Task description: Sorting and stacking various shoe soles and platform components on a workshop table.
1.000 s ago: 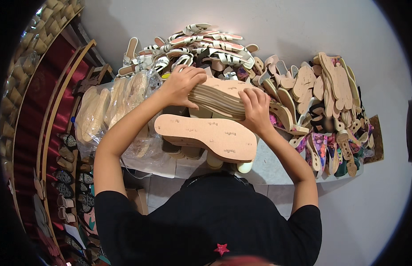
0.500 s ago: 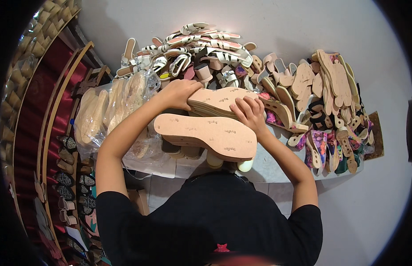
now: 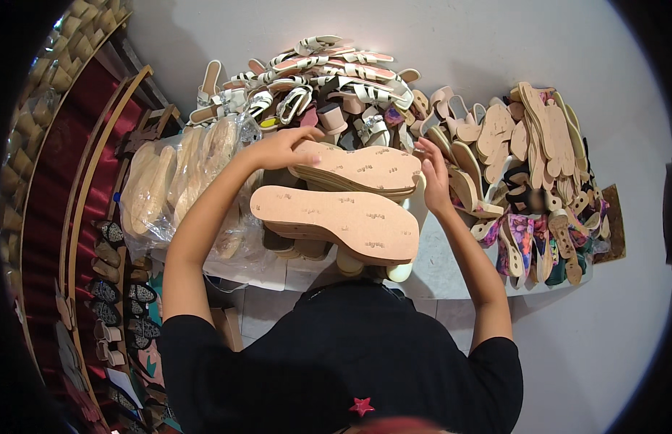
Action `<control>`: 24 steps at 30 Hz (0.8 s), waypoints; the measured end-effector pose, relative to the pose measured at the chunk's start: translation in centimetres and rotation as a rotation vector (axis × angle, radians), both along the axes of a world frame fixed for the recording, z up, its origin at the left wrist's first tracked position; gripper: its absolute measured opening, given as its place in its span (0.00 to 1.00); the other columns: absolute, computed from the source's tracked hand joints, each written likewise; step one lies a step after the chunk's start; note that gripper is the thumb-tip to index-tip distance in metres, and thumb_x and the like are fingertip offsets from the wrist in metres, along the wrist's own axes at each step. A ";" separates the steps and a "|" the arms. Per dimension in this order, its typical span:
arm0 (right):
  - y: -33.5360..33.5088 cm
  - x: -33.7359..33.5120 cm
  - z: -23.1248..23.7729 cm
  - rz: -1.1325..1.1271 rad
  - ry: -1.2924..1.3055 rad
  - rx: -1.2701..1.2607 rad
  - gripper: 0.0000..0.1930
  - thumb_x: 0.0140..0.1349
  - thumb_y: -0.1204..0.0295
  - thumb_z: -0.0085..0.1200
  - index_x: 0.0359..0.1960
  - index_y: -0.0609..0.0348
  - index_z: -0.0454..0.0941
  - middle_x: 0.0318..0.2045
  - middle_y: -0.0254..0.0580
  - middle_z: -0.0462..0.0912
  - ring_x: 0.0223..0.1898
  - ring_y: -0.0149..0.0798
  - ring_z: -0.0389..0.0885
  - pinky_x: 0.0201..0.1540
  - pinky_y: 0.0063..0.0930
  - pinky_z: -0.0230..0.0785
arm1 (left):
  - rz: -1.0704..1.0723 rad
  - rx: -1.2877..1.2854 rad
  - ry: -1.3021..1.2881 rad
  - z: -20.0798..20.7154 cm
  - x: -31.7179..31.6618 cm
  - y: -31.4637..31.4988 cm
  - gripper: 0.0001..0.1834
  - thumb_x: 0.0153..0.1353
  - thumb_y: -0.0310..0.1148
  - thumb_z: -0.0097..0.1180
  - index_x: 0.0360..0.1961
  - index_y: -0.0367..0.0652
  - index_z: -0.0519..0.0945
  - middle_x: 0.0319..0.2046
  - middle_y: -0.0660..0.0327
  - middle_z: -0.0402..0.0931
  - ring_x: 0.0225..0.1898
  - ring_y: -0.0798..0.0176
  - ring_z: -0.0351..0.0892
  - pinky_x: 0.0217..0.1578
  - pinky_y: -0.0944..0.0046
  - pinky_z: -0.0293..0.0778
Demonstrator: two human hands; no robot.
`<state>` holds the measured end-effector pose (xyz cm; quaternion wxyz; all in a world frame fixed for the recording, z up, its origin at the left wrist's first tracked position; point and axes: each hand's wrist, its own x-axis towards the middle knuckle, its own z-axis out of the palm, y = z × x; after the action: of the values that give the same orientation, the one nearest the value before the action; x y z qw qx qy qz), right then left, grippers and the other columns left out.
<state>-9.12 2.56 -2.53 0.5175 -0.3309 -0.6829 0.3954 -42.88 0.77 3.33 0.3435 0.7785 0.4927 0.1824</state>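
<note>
- Nearest, the person's black shirt (image 3: 343,354) fills the lower middle, with a red star (image 3: 362,406) on it.
- At the near edge of the desk (image 3: 438,264), two pale rounded ends (image 3: 399,272) show beneath the near stack of soles (image 3: 336,217).
- That near stack is tan and shoe-shaped, lying flat with its narrower end to the left and its broad end to the right; small dark marks dot the top sole.
- Just beyond it lies the far stack of soles (image 3: 357,170), the same tan and pointing the same way, between the two hands.
- The right hand (image 3: 435,177) is open, fingers up and fairly straight, palm toward the far stack's right end; whether it touches cannot be told.
- The left hand (image 3: 278,150) is at the far stack's left end, thumb over the top sole and fingers stretched along the far side; whether it grips firmly cannot be told.
- Left of the stacks, a clear plastic bag (image 3: 242,134) covers pale soles (image 3: 151,188).
- To the right sit floral wedges (image 3: 520,235) and, farther back, loose tan soles (image 3: 558,141).
- Farthest, white strapped sandals (image 3: 383,94) are heaped before the pale wall (image 3: 495,36).
</note>
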 end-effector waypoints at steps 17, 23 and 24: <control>-0.5 -2.9 -4.7 -0.073 0.458 -0.368 0.21 0.64 0.64 0.40 0.51 0.72 0.68 0.46 0.45 0.75 0.48 0.32 0.71 0.54 0.25 0.59 | 0.419 -0.399 -0.287 -1.2 0.6 -1.6 0.26 0.61 0.50 0.47 0.51 0.40 0.71 0.45 0.60 0.73 0.44 0.67 0.73 0.40 0.64 0.74; -0.9 -3.3 -4.1 -0.088 0.470 -0.301 0.20 0.65 0.66 0.40 0.50 0.72 0.69 0.43 0.45 0.77 0.46 0.32 0.73 0.53 0.25 0.61 | 0.420 -0.373 -0.316 -1.1 0.6 -2.0 0.25 0.61 0.49 0.48 0.50 0.41 0.72 0.42 0.62 0.74 0.43 0.70 0.73 0.40 0.66 0.74; -1.0 -3.3 -4.1 -0.087 0.440 -0.295 0.20 0.66 0.66 0.39 0.50 0.72 0.69 0.44 0.45 0.76 0.46 0.32 0.72 0.53 0.25 0.61 | 0.427 -0.377 -0.324 -1.2 0.7 -2.2 0.25 0.61 0.50 0.48 0.50 0.41 0.72 0.42 0.63 0.74 0.42 0.70 0.73 0.40 0.67 0.73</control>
<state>-12.40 1.55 -6.65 0.6163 -0.3380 -0.4740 0.5304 -42.16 -1.41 2.08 0.5095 0.5410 0.6090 0.2774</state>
